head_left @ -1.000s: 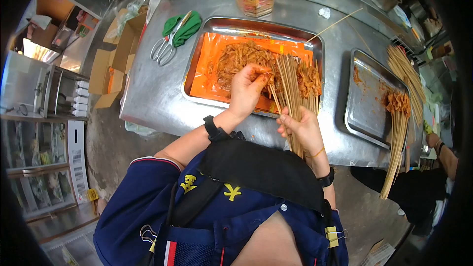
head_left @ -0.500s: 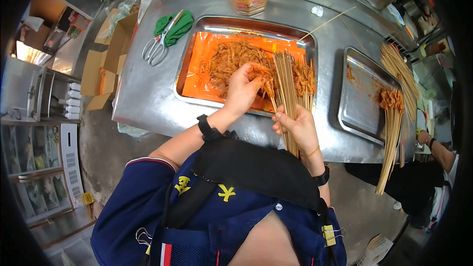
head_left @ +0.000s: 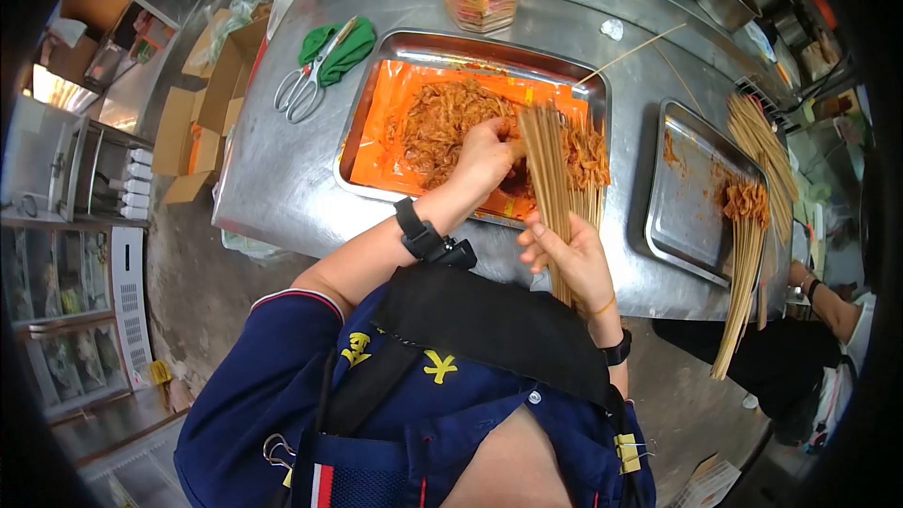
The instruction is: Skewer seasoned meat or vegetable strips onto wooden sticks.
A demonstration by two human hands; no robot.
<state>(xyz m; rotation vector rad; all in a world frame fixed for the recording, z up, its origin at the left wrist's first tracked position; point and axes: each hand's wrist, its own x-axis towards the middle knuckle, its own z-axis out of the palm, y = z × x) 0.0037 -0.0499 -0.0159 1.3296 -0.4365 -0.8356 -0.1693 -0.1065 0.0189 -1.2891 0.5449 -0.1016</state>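
My right hand (head_left: 574, 259) is closed round a thick bundle of wooden skewers (head_left: 547, 160), which stands over the right part of a large metal tray (head_left: 353, 146). My left hand (head_left: 489, 158) is over the same tray, left of the bundle's upper part; its fingertips are partly hidden and I cannot make out what they hold. Reddish sauced food strips (head_left: 437, 118) lie heaped on an orange plastic sheet (head_left: 374, 155) in the tray. Loaded skewers (head_left: 588, 165) rest at the tray's right side.
Scissors (head_left: 303, 89) lie on a green cloth (head_left: 350, 52) at the left. A clear container (head_left: 482, 5) stands behind the tray. At the right are a second tray (head_left: 673, 216) with loaded skewers (head_left: 743, 254), more bare skewers (head_left: 760, 146) and another person's arm (head_left: 832, 306).
My left hand has moved slightly right, to beside the skewer bundle. The skewer below its fingers no longer shows there. My right hand still holds the bundle, a little lower.
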